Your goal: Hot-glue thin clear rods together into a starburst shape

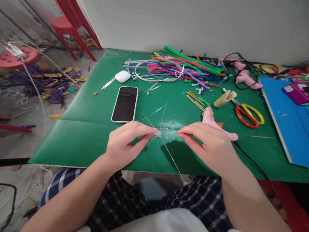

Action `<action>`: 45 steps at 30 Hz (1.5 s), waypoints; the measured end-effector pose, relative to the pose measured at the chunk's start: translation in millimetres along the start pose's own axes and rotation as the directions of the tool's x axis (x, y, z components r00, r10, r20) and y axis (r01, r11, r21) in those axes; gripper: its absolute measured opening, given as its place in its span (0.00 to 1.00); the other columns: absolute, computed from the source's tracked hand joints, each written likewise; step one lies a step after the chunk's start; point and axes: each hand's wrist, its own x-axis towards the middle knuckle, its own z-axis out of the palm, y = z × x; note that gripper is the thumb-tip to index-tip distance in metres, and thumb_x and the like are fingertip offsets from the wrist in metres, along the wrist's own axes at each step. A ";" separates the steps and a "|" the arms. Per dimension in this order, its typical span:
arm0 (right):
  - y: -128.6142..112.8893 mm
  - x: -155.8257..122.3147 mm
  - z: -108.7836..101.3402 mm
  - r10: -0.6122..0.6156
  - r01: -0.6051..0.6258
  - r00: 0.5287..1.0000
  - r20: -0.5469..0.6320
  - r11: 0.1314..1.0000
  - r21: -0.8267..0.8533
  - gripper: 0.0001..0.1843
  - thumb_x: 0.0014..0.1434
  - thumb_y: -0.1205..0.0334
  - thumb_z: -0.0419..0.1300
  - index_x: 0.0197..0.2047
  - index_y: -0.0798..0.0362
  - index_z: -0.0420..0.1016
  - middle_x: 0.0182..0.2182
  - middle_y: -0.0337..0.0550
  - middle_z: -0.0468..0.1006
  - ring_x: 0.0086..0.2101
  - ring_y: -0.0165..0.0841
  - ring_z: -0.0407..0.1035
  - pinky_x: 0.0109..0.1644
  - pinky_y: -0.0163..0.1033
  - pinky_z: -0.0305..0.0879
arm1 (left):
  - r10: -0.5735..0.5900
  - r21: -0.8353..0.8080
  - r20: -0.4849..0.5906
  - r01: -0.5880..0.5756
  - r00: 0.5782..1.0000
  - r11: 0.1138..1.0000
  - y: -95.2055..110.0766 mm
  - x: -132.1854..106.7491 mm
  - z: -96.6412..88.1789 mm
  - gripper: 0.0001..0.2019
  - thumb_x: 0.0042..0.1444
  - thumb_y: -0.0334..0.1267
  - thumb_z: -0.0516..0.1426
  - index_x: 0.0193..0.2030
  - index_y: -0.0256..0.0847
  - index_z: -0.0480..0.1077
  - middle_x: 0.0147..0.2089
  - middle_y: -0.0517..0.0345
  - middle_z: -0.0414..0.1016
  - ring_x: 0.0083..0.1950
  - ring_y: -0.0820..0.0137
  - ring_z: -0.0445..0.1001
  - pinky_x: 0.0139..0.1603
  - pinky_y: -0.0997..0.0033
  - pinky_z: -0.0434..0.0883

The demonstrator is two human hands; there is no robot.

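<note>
My left hand [129, 141] pinches the middle of a star of thin wires [172, 153], where a whitish lump joins several spokes. One long spoke slants down past the table's front edge; others point away from me. My right hand [207, 145] is closed in a pinch just to the right, its thumb and forefinger on what looks like a thin wire running from the lump. The fingertips cover its end. Right behind my right hand lies a pink glue gun [210, 118], nozzle pointing away, partly hidden by the hand.
On the green table [79, 138] lie a phone [125, 104], a white earbud case [122, 76] and a pile of coloured pipe cleaners [178, 64]. Scissors [248, 114], a bamboo-like tube [224, 99] and a blue board [285, 119] are on the right. A red chair [70, 27] stands left.
</note>
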 end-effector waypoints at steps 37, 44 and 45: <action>25.8 -25.5 31.3 0.034 -0.061 0.987 0.159 0.984 0.168 0.07 0.60 0.66 0.53 0.37 0.56 0.72 0.34 0.43 0.76 0.36 0.30 0.69 0.40 0.36 0.65 | 0.187 0.129 0.289 -0.231 0.939 0.964 -9.2 -10.3 9.4 0.14 0.50 0.24 0.57 0.42 0.43 0.70 0.38 0.58 0.77 0.35 0.70 0.74 0.38 0.67 0.70; 33.1 -27.4 11.8 0.099 -0.114 0.989 0.112 0.984 0.139 0.10 0.58 0.62 0.56 0.43 0.52 0.72 0.38 0.42 0.75 0.29 0.27 0.67 0.33 0.34 0.65 | 0.176 0.113 0.279 -0.215 0.944 0.970 -7.7 -7.4 8.6 0.12 0.51 0.24 0.55 0.41 0.42 0.71 0.37 0.57 0.78 0.35 0.71 0.74 0.36 0.68 0.70; 38.1 -28.8 4.6 0.150 -0.157 0.986 0.067 0.981 0.118 0.10 0.58 0.62 0.56 0.43 0.51 0.72 0.38 0.41 0.75 0.28 0.27 0.67 0.32 0.34 0.65 | 0.176 0.110 0.279 -0.214 0.944 0.971 -7.4 -7.2 8.6 0.12 0.51 0.24 0.55 0.41 0.42 0.71 0.37 0.57 0.78 0.35 0.71 0.74 0.36 0.68 0.70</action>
